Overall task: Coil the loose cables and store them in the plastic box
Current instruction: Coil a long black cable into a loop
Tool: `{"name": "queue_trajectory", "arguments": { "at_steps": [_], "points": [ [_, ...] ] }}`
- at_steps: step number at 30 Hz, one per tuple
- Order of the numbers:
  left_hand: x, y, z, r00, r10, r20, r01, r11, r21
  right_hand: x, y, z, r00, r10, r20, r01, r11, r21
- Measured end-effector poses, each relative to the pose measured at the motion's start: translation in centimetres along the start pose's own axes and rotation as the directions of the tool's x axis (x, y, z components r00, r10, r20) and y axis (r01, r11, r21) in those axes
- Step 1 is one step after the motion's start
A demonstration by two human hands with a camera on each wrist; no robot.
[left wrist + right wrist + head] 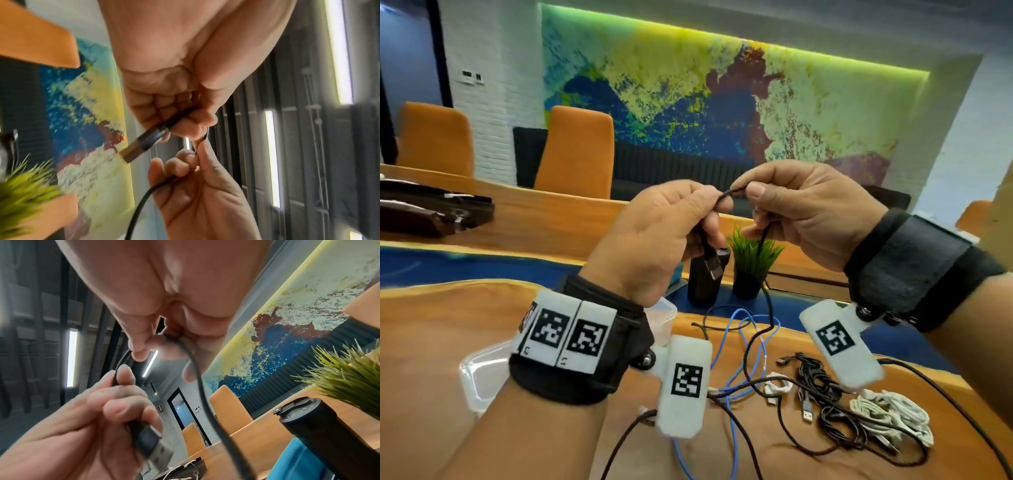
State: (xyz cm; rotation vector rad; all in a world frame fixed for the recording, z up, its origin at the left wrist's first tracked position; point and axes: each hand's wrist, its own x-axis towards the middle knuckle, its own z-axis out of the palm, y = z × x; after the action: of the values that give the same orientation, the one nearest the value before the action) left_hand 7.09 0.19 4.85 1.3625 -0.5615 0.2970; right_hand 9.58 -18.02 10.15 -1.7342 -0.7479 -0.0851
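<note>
Both hands are raised above the table with a black USB cable (768, 301) between them. My left hand (714, 216) grips it just behind the USB plug (714, 265), which points down. My right hand (748, 186) pinches the cable a short way along, and the rest hangs to the table. The left wrist view shows the plug (141, 144) sticking out past the curled fingers. In the right wrist view the cable (205, 394) drops from the pinch. A clear plastic box (482, 373) sits under my left wrist, partly hidden.
On the wooden table (431, 325) lie a loose blue cable (736, 342), tangled black cables (822, 387) and a white cable bundle (890, 414). Behind them stand a black tumbler (703, 281) and a small potted plant (751, 260). Orange chairs (578, 150) line the far side.
</note>
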Motion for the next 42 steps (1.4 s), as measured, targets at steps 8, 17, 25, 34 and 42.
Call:
{"name": "queue_trajectory", "arguments": {
  "at_steps": [8, 17, 25, 34, 42],
  "points": [
    [-0.2, 0.7, -0.1, 0.979, -0.065, 0.192, 0.163, 0.817, -0.553, 0.4, 1.3, 0.9, 0.990, 0.077, -0.120, -0.082, 0.996, -0.038],
    [0.5, -2.2, -0.4, 0.978, 0.205, -0.025, -0.187, 0.931, 0.314, -2.3, -0.8, 2.0, 0.957, 0.070, 0.283, 0.206, 0.523, -0.827],
    [-0.1, -1.8, 0.5, 0.985, 0.036, 0.171, -0.078, 0.965, 0.250, -0.3, -3.6, -0.6, 0.968, -0.249, 0.004, 0.197, 0.756, -0.624],
    [0.4, -2.1, 1.7, 0.987, 0.019, 0.158, 0.091, 0.747, -0.658, -1.9, 2.9, 0.4, 0.999, 0.023, 0.031, -0.001, 0.816, -0.578],
    [0.4, -2.9, 0.8, 0.980, 0.157, 0.124, -0.194, 0.900, 0.390, -3.2, -3.2, -0.3, 0.988, -0.021, 0.153, 0.140, 0.538, -0.831]
  ]
}}
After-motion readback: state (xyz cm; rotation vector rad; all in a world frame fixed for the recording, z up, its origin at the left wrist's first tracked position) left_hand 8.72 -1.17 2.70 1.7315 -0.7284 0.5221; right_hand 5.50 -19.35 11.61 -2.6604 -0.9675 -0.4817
